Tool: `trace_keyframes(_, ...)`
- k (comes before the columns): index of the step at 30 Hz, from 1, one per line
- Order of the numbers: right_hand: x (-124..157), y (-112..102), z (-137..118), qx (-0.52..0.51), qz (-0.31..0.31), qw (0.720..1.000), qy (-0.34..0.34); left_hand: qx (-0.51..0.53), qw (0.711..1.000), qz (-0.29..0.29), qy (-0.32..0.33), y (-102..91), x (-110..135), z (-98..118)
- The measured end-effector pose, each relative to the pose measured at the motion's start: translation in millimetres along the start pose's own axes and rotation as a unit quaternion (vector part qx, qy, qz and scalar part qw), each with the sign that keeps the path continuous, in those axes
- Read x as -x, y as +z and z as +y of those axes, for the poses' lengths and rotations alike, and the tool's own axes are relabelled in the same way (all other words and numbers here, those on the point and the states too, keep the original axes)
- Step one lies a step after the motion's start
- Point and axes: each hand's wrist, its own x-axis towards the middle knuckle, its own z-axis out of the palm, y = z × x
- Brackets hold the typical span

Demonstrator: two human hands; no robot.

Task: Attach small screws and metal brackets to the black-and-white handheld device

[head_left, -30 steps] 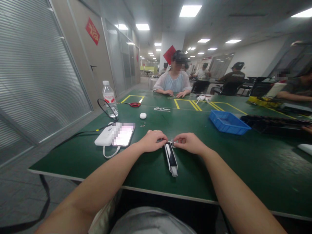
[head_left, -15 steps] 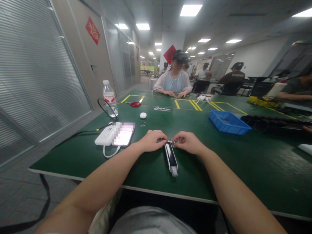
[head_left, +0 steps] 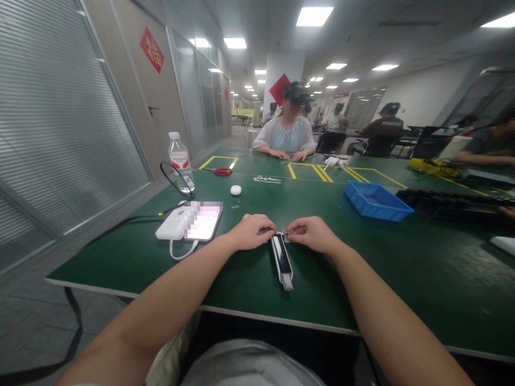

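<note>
Nearest us is the bare front stretch of the green table (head_left: 241, 289), our two forearms reaching in over it. Ahead lies a slim white device with a dark face (head_left: 282, 260), its pale grey end pointing back at us and its far end just between our hands. There, our left hand (head_left: 255, 231) and right hand (head_left: 311, 234) both have thumb and fingers closed on a small silvery piece (head_left: 281, 234), too small for us to make out its shape.

To our left, a phone (head_left: 203, 228) lies against a white box (head_left: 173, 225), with a short white cable (head_left: 182, 259) looping on their near side. Past these come a few tiny rings (head_left: 235, 207), then a rounded white case (head_left: 235, 190). A blue tray (head_left: 364, 210) sits off to the right.

Farther left, a water bottle (head_left: 179, 163) stands upright, with red-handled scissors (head_left: 222, 172) near it. Flat pale pieces (head_left: 267, 179) lie toward mid-table. Beyond the yellow tape lines (head_left: 316, 171), a co-worker (head_left: 287, 134) faces us, both hands on the table.
</note>
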Motion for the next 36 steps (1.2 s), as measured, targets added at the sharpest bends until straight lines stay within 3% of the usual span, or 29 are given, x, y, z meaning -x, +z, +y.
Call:
trace_keyframes(7,-0.4,0.4,0.0,0.03,0.023,0.999,-0.022,0.002,1.0,0.005,0.008,1.8,-0.5,-2.2)
trace_keyframes(12,0.0,0.8,-0.3,-0.012,-0.002,1.0,-0.021,0.002,1.0,0.006,0.011,2.0,-0.4,-2.4)
trace_keyframes(20,-0.5,1.9,0.2,-0.043,0.009,0.999,0.001,0.001,1.0,0.002,0.003,1.1,0.1,-1.2)
trace_keyframes(36,-1.3,-1.5,5.8,0.066,0.019,0.997,-0.022,0.002,1.0,0.004,0.007,1.2,-0.3,-1.4)
